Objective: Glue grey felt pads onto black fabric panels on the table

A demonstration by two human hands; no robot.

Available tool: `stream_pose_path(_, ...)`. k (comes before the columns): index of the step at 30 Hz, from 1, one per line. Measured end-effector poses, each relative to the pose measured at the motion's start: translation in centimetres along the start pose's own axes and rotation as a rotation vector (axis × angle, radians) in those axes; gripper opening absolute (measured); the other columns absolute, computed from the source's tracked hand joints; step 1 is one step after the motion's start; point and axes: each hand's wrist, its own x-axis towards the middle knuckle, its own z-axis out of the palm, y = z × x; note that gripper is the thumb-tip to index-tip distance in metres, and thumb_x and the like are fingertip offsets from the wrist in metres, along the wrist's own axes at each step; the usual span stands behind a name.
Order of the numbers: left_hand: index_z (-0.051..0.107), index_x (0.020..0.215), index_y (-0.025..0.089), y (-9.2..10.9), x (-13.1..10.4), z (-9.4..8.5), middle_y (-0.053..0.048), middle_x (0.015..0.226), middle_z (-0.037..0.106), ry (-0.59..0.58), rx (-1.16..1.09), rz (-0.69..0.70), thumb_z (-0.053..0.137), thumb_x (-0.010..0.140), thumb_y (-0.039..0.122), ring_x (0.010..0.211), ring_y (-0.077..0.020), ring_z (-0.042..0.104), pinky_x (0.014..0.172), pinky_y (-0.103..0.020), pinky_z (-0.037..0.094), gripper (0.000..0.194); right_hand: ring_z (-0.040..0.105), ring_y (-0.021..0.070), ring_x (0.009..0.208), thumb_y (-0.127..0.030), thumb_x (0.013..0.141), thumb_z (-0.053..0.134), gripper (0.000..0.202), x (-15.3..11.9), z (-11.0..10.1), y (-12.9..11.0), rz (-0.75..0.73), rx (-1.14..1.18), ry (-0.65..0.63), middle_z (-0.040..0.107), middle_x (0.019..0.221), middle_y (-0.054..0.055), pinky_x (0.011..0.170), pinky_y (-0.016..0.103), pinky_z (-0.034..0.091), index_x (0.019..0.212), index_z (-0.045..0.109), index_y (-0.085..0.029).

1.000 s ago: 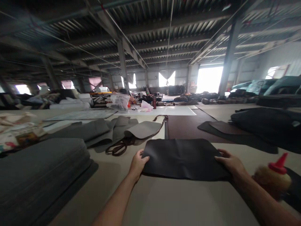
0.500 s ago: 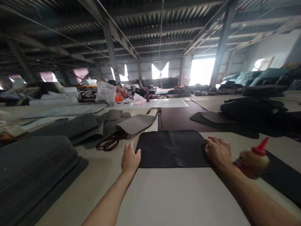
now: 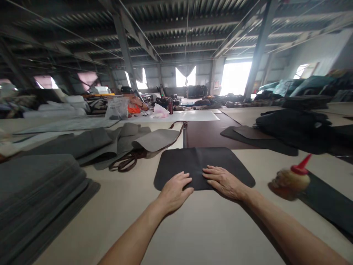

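Observation:
A black sheet with rounded corners [image 3: 202, 160] lies flat on the pale table [image 3: 193, 228], with a faint crease down its middle. On its lower left part rests my left hand [image 3: 176, 189], fingers spread. My right hand [image 3: 224, 181] lies palm down on the lower right part, its fingers stretched toward the crease. Neither hand grips anything. To the right of my right arm is a glue bottle with a red nozzle [image 3: 291, 180].
Stacked dark grey sheets [image 3: 41, 198] stand at the left, with loose grey pieces [image 3: 93, 141] and brown cord [image 3: 127, 162] behind. Dark material [image 3: 292, 129] lies at the back right. Farther off are a plastic bag [image 3: 117, 108] and a person in orange [image 3: 135, 105].
Both hands have moved inward from the sheet's side edges onto its surface. The sheet's rounded lower corners now show, and its sides lie flatter.

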Motion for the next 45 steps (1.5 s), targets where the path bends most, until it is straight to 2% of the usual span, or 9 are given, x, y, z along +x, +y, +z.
stream_pose_path(8, 0.072, 0.118, 0.02, 0.6, 0.6, -0.5, -0.011, 0.134, 0.064, 0.014, 0.066, -0.057, 0.052, 0.096, 0.04, 0.131, -0.0289, 0.054, 0.114, -0.044, 0.039, 0.036, 0.056, 0.0232, 0.128, -0.026, 0.094, 0.055, 0.033, 0.6, 0.6, -2.5, -0.16, 0.107, 0.054, 0.068, 0.129, 0.007, 0.116, 0.039, 0.037, 0.121, 0.072, -0.019)
stream_pose_path(14, 0.069, 0.12, 0.018, 2.2, 4.7, 1.5, -0.009, 0.131, 0.066, -0.033, 0.17, 0.051, 0.038, 0.098, 0.025, 0.128, -0.0227, 0.056, 0.115, -0.038, 0.04, 0.039, 0.064, 0.0218, 0.109, -0.018, 0.089, 0.054, 0.022, 1.0, 0.9, -3.1, -0.267, 0.217, 0.116, 0.074, 0.107, 0.008, 0.105, 0.036, 0.044, 0.096, 0.075, -0.018)
stream_pose_path(19, 0.058, 0.136, 0.014, 1.9, 8.3, 3.4, -0.009, 0.141, 0.059, -0.124, 0.186, 0.05, 0.031, 0.1, 0.026, 0.134, -0.0177, 0.052, 0.117, -0.033, 0.038, 0.046, 0.063, 0.018, 0.083, -0.02, 0.093, 0.046, 0.029, 0.6, 0.8, -3.3, -0.245, 0.249, 0.176, 0.072, 0.087, 0.006, 0.082, 0.031, 0.049, 0.069, 0.064, -0.018)
stream_pose_path(25, 0.042, 0.15, 0.018, 2.1, 7.4, 3.9, -0.004, 0.16, 0.032, -0.218, 0.271, 0.032, 0.035, 0.1, 0.046, 0.151, -0.0262, 0.025, 0.124, -0.055, 0.02, 0.058, 0.055, 0.0146, 0.06, -0.034, 0.101, 0.04, 0.046, -0.3, 0.4, -2.6, -0.038, 0.249, 0.326, 0.057, 0.06, 0.001, 0.063, 0.029, 0.043, 0.059, 0.053, -0.02)
stream_pose_path(28, 0.035, 0.154, 0.018, 2.7, 6.7, 4.1, -0.006, 0.163, 0.025, -0.224, 0.286, 0.009, 0.036, 0.095, 0.065, 0.153, -0.0285, 0.018, 0.124, -0.059, 0.015, 0.075, 0.062, 0.0176, 0.071, -0.037, 0.106, 0.031, 0.049, -0.1, -0.5, -1.2, 0.136, 0.202, 0.42, 0.064, 0.072, 0.005, 0.067, 0.03, 0.048, 0.073, 0.062, -0.018)
stream_pose_path(31, 0.035, 0.153, 0.019, 3.0, 6.5, 4.0, -0.006, 0.163, 0.024, -0.223, 0.296, 0.003, 0.033, 0.09, 0.077, 0.153, -0.0284, 0.019, 0.125, -0.058, 0.014, 0.087, 0.067, 0.0224, 0.1, -0.038, 0.106, 0.029, 0.046, 1.4, -1.1, 0.7, 0.126, 0.151, 0.333, 0.072, 0.101, 0.009, 0.089, 0.034, 0.053, 0.093, 0.069, -0.018)
stream_pose_path(36, 0.028, 0.156, 0.018, 2.9, 6.3, 4.0, -0.006, 0.163, 0.026, -0.176, 0.31, 0.046, 0.026, 0.09, 0.079, 0.153, -0.0262, 0.018, 0.125, -0.057, 0.015, 0.089, 0.057, 0.027, 0.127, -0.035, 0.101, 0.036, 0.04, 5.6, 0.5, 4.5, 0.006, 0.05, 0.049, 0.065, 0.131, 0.014, 0.11, 0.047, 0.046, 0.118, 0.068, -0.019)
stream_pose_path(40, 0.032, 0.155, 0.019, 2.9, 6.2, 4.2, -0.008, 0.162, 0.029, -0.164, 0.304, 0.057, 0.028, 0.091, 0.077, 0.153, -0.0272, 0.018, 0.125, -0.058, 0.015, 0.086, 0.047, 0.0295, 0.137, -0.031, 0.103, 0.03, 0.044, 8.3, 2.2, 6.1, 0.065, -0.049, -0.039, 0.053, 0.146, 0.016, 0.114, 0.059, 0.036, 0.134, 0.06, -0.019)
stream_pose_path(45, 0.035, 0.153, 0.021, 3.2, 6.2, 4.1, -0.007, 0.162, 0.03, -0.161, 0.302, 0.045, 0.032, 0.092, 0.074, 0.153, -0.0263, 0.019, 0.125, -0.058, 0.015, 0.081, 0.039, 0.0282, 0.143, -0.031, 0.105, 0.026, 0.046, 10.7, 2.7, 6.3, 0.169, -0.13, -0.086, 0.049, 0.15, 0.013, 0.115, 0.06, 0.031, 0.133, 0.061, -0.022)
